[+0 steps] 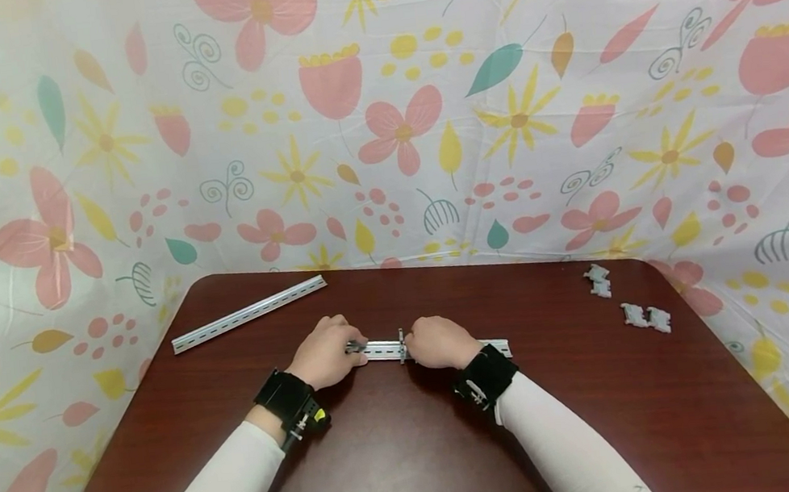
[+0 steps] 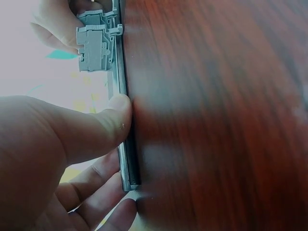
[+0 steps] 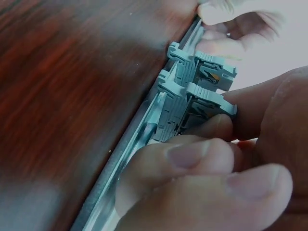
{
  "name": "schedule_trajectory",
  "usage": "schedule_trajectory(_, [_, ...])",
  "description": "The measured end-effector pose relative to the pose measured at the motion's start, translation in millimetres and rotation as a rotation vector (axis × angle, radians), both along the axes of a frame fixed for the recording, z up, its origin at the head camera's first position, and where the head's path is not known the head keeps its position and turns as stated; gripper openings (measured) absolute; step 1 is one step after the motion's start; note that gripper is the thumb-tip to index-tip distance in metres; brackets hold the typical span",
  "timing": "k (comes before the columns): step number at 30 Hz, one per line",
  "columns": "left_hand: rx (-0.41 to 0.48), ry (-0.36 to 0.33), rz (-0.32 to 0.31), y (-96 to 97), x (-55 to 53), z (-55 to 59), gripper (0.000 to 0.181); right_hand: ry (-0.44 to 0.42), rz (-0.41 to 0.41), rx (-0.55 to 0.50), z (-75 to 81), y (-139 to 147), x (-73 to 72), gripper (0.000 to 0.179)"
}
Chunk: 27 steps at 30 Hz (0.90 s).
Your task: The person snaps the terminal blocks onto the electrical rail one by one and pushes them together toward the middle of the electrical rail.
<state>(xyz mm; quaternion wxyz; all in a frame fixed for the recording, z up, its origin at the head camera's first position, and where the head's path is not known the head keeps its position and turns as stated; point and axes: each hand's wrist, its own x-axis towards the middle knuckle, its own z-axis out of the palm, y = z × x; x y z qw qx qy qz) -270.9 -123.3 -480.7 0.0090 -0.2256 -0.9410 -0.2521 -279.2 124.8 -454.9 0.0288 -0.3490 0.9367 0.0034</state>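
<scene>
A slotted metal DIN rail (image 1: 383, 350) lies crosswise in front of me on the table. My left hand (image 1: 327, 355) grips its left end, the thumb along the near edge and the fingers behind, as the left wrist view shows. Two grey terminal blocks stand side by side on the rail. The nearer one (image 3: 175, 108) is pinched by my right hand (image 1: 442, 342), its fingers curled close over the rail. The other block (image 3: 207, 67) sits just beyond it, on the left-hand side. My right hand hides part of the rail; its right end shows past the wrist.
A second slotted rail (image 1: 249, 314) lies slanted at the table's back left. Grey terminal blocks lie at the right, one pair (image 1: 599, 281) farther back and another pair (image 1: 646, 316) nearer. Behind the brown table (image 1: 389, 457) hangs a flowered curtain (image 1: 380, 118).
</scene>
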Motion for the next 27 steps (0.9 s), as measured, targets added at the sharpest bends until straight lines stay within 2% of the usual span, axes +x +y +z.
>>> schedule_trajectory(3, [-0.001, 0.001, -0.002, 0.0, -0.1, -0.5, 0.018, 0.014, 0.009, 0.013, -0.3, -0.1, 0.9, 0.022])
schedule_trajectory(9, [-0.008, 0.002, -0.005, -0.3, -0.2, 0.3, 0.017, -0.068, -0.095, -0.039, 2.8, -4.0, 4.5, 0.024])
schedule_trajectory(10, [-0.008, 0.002, -0.006, -0.2, 0.0, 0.9, 0.017, -0.068, -0.102, -0.061, -9.9, 0.1, -3.0, 0.029])
schedule_trajectory(16, [-0.013, 0.004, -0.013, -0.9, -0.1, 1.2, 0.018, -0.114, -0.159, -0.029, -15.0, -3.6, -4.3, 0.034])
schedule_trajectory(17, [-0.013, 0.004, -0.013, -1.2, -0.3, 0.8, 0.018, -0.138, -0.180, -0.012, -2.7, -8.9, 3.4, 0.032])
schedule_trajectory(18, [-0.013, 0.003, -0.012, -1.4, -0.4, 0.5, 0.018, -0.148, -0.193, -0.015, -3.8, -9.3, 2.6, 0.034])
schedule_trajectory(20, [-0.008, 0.000, -0.009, -2.0, -0.2, 0.0, 0.018, -0.171, -0.216, -0.031, -4.8, -9.3, 1.7, 0.034])
schedule_trajectory(21, [-0.004, -0.001, -0.009, -2.0, -0.2, -0.2, 0.018, -0.163, -0.213, -0.047, -10.2, -7.2, -1.6, 0.035])
schedule_trajectory(27, [0.007, 0.002, -0.016, -1.4, 0.2, -0.3, 0.018, -0.174, -0.242, -0.128, -16.1, 3.3, -8.5, 0.037])
